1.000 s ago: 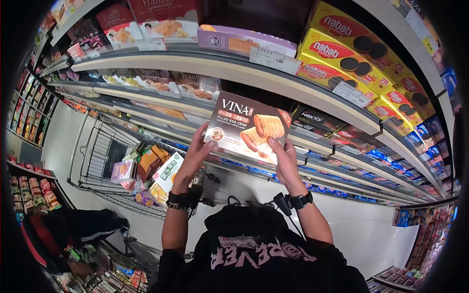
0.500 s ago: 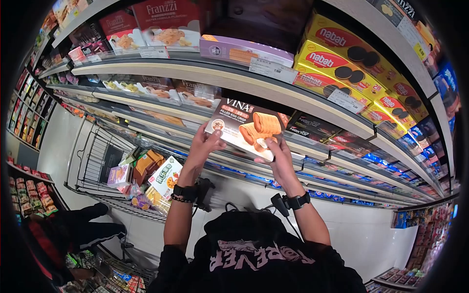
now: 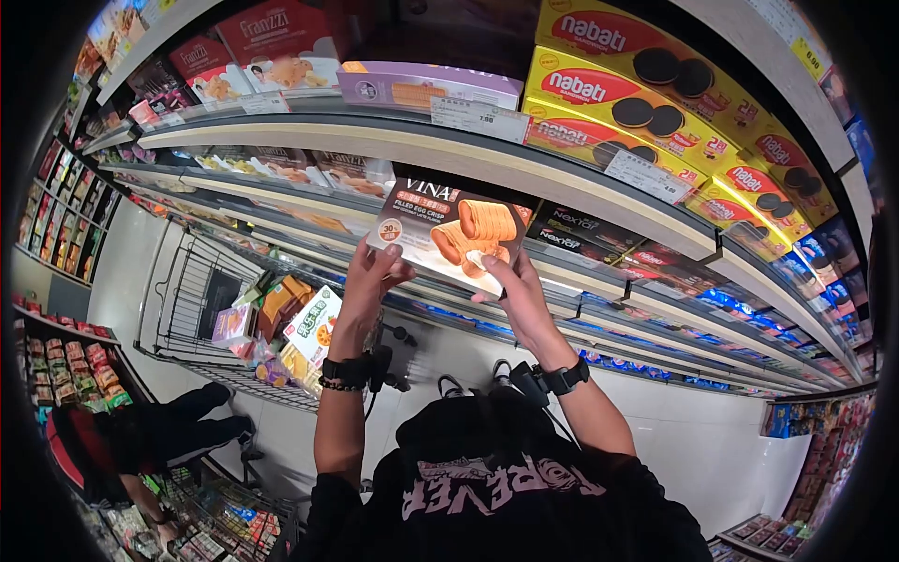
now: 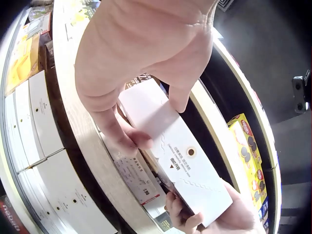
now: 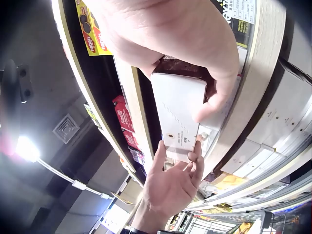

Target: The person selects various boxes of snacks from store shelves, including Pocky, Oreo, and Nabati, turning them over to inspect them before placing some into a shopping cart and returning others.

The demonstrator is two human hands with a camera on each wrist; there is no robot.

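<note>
A brown and white VINA egg crisp box (image 3: 453,229) is held between both hands in front of the shelves, its printed face up toward the head camera. The left hand (image 3: 372,281) grips its left end, thumb on the near edge. At the right end the right hand (image 3: 521,298) pinches it, thumb on the printed front. In the left wrist view the box's white side (image 4: 170,146) shows between the left hand (image 4: 141,53) and the right hand (image 4: 219,214). The right wrist view shows that white side (image 5: 178,109) too, with the left hand (image 5: 170,187) at its far end.
Shelves hold yellow Nabati boxes (image 3: 599,94), red Franzzi boxes (image 3: 286,42) and a purple box (image 3: 421,86). A wire cart (image 3: 192,351) with several packages, among them a white box (image 3: 314,323), stands left. Another person (image 3: 140,436) is at the lower left beside a second cart.
The box and both hands have shifted left and slightly lower in the head view since the earliest frame, still gripping it. Shelf items shifted left too. The other person's arm now reaches over the lower cart.
</note>
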